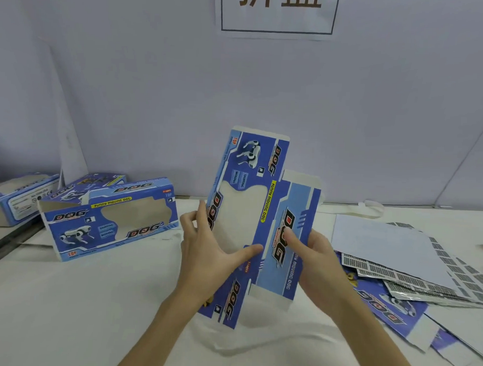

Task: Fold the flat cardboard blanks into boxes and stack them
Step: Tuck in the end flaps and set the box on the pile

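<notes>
Head view, left to right: finished boxes (pixel 110 219) lie on the surface (pixel 80 300); your left hand (pixel 205 252) holds the blank (pixel 250 218) upright above it, fingers (pixel 191 219) curled over its left edge, thumb across the windowed panel. Your right hand (pixel 318 259) pinches the light-blue side panel. Judge the card light, thin and springy; it will likely crease off-line, so grip beside the scored folds. Spare blanks (pixel 389 308) lie at right.

Held blank (pixel 250 210) and folded box (pixel 110 219) read "FUNNY MOVING DOG" (also "TOP").
</notes>
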{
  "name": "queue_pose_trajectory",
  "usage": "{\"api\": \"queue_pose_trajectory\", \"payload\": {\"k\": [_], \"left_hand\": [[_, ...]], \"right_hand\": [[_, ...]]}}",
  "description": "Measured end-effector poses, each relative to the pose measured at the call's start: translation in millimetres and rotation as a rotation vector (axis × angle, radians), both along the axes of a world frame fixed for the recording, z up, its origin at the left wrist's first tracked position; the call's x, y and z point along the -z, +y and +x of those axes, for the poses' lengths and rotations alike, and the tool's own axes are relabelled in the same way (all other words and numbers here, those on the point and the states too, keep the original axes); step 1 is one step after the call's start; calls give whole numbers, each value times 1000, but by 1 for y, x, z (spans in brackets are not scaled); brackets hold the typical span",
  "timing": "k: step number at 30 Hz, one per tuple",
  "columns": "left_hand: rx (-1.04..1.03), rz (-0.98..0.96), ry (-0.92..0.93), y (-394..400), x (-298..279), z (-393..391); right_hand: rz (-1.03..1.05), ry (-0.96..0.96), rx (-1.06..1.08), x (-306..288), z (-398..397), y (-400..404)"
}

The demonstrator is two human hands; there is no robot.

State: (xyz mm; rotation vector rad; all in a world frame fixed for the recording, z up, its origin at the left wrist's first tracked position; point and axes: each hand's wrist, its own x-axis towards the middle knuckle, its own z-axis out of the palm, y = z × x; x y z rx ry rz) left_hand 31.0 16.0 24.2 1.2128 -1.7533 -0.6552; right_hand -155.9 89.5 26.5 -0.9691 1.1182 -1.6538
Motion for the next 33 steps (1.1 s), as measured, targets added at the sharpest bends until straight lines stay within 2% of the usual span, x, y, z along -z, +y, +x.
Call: {"api": "queue_pose_trajectory", "payload": {"k": [5,11,16,19,23,24,27,33], "left_hand": [[118,39,310,-3,2,7],[118,10,334,-2,0,11],[252,171,392,-13,-8,23],[350,187,313,-16,-12,31],[415,183,232,-19,-13,34],[428,173,207,-19,-13,34],[437,153,180,-20,-10,35],[382,132,129,-27,0,36]], "right_hand": [[69,-6,19,1,-12,-1],[68,-9,64,9,-15,-5],[65,82,48,2,-17,-4],[-3,261,195,-7,-19,-3],[-128,621,470,-31,-35,-12],[-125,659,463,-39,-41,-15],[-90,612,282,-58,-52,-24],[-157,597,87,-70,-48,-33]]}}
